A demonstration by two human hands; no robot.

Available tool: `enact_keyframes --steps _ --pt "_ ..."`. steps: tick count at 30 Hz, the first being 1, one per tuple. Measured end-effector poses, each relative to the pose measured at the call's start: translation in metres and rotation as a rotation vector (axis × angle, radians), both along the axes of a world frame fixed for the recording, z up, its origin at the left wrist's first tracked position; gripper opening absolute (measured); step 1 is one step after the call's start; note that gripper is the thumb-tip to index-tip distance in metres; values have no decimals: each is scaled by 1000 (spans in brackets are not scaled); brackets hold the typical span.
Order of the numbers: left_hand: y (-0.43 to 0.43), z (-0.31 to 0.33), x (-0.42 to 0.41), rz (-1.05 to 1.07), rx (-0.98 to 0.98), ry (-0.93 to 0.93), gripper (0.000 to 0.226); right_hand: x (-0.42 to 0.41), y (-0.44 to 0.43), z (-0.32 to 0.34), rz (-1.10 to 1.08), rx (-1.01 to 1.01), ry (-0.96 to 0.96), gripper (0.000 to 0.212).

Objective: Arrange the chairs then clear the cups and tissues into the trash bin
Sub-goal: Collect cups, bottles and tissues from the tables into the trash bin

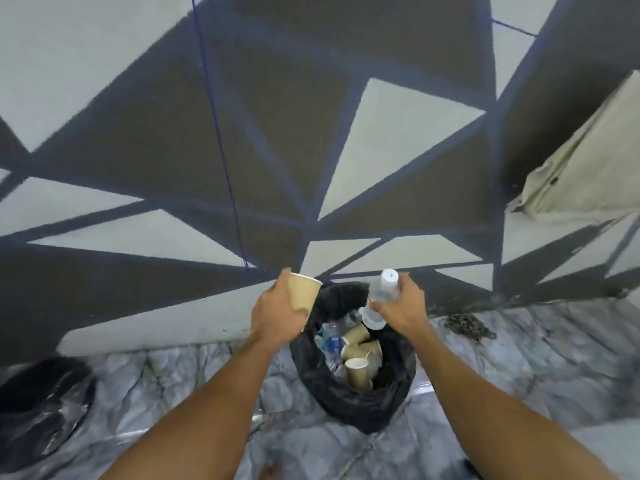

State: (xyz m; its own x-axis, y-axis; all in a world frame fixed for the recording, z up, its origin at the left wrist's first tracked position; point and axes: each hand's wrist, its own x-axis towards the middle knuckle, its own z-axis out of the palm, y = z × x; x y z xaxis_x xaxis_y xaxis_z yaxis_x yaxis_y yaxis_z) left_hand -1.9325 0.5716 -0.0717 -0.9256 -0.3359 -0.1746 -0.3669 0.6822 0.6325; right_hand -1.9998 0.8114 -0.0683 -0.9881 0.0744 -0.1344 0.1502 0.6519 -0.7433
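Both hands are held out over the trash bin [353, 407], which stands on the marbled floor [502, 375] against a wall painted in grey and dark triangles [173, 116]. The bin is lined with a black bag and already holds several paper cups [356, 370] and some clear plastic bottles [332, 341].

The left hand [277, 317] is closed around a tan paper cup [304, 289], fingers wrapped on its side, mouth tilted up and away. The cup sits above the bin's left rim, partly outside the opening. The right hand [403, 306] is closed on clear plastic bottles: one capped bottle [384, 285] stands up out of the grip, and a second bottle [372, 318] appears to hang below it, directly over the opening. No tissues or chairs are in view.

Assessment: this is the disposal step, with the items ready to be dropped.

Risks noted:
- The cup is at the edge of the opening. Released from here, it could strike the rim and fall to the floor.
- The lower bottle looks loosely held and may slip out early, though it would likely land inside.
- The contents sit high in the bin; a light cup could bounce off them and out.
- A second dark bag [38, 410] lies at the lower left, well apart.
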Motion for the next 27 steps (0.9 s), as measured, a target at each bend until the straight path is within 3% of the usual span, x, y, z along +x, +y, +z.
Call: enact_keyframes --steps 8,14,20,27 --pt "46 -32 -49 -221 -42 -87 94 -11 41 -56 -194 -41 -154 62" --pt "61 -55 -80 -221 -75 -142 95 -43 63 -95 -204 28 -279 72" --pt "80 -73 -113 -193 -120 -194 95 -88 92 -113 -136 82 -471 107" --pt "120 -91 -146 -200 -63 -245 96 -123 124 -123 -109 75 -540 62"
